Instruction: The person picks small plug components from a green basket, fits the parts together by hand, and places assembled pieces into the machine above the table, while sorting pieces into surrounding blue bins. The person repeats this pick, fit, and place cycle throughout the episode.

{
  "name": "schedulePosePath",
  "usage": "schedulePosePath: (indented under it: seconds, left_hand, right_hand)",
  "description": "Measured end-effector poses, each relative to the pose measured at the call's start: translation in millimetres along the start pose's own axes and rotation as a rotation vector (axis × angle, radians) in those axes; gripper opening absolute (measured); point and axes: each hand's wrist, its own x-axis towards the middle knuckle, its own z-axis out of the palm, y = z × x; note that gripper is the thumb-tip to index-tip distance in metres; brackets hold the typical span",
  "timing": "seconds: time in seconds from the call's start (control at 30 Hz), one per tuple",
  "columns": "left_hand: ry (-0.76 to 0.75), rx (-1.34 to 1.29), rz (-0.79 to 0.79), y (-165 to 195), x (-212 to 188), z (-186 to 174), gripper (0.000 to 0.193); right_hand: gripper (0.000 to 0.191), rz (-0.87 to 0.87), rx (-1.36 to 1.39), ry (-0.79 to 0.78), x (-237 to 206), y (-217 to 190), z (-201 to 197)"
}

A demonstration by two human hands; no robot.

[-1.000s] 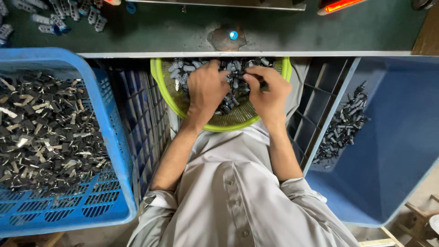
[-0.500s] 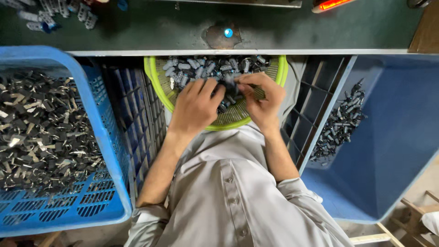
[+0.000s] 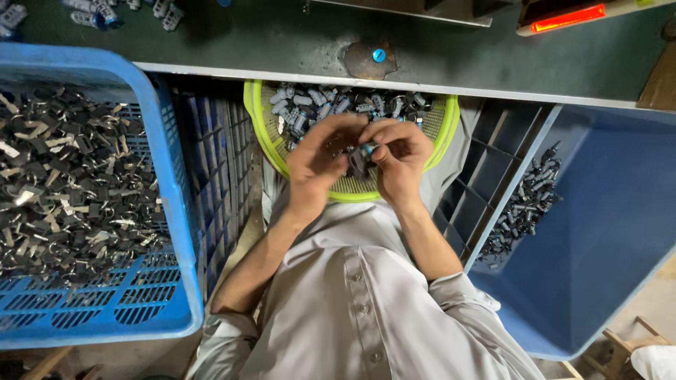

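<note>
While both my hands met over the yellow-green basket point(image 3: 264, 134) in my lap, the small dark part point(image 3: 359, 160) sat pinched between them, my right hand point(image 3: 400, 158) closing its grip on the upper end and my left hand point(image 3: 320, 158) closing on the lower. Its long axis ran roughly upright, tilted slightly toward my right hand, which lay nearer. More grey pieces point(image 3: 320, 105) lay behind, under the table point(image 3: 493, 56) edge.

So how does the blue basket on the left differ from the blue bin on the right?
The blue basket has slotted, lattice walls and floor; the blue bin has solid, smooth walls. The basket is heaped across most of its floor with dark parts mixed with pale metal pieces; the bin holds only a small dark pile against its near wall, the rest bare. Both are blue plastic and flank the person's lap below the bench edge.
</note>
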Motion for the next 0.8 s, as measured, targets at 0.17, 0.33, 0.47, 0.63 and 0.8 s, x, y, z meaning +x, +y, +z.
schedulePosePath:
  seconds: [0.17,0.33,0.47,0.63,0.8]
  left_hand:
    - [-0.098,0.475,0.133,10,-5,-12,0.024]
    - [-0.014,0.896,0.648,12,5,-7,0.022]
    - [-0.037,1.091,0.919,25,14,3,0.030]
    - [-0.029,1.153,0.984,57,-4,5,0.034]
    - [0.135,1.240,0.634,52,0,-19,0.016]
  right_hand:
    - [0.018,-0.041,-0.230,0.111,0,-9,6]
    - [0.031,-0.030,-0.124,0.080,-5,-6,16]
    - [0.030,0.127,0.093,0.060,-1,2,11]
    - [0.031,0.585,0.631,0.150,9,7,1]
    - [0.034,0.441,0.271,0.183,28,-2,9]
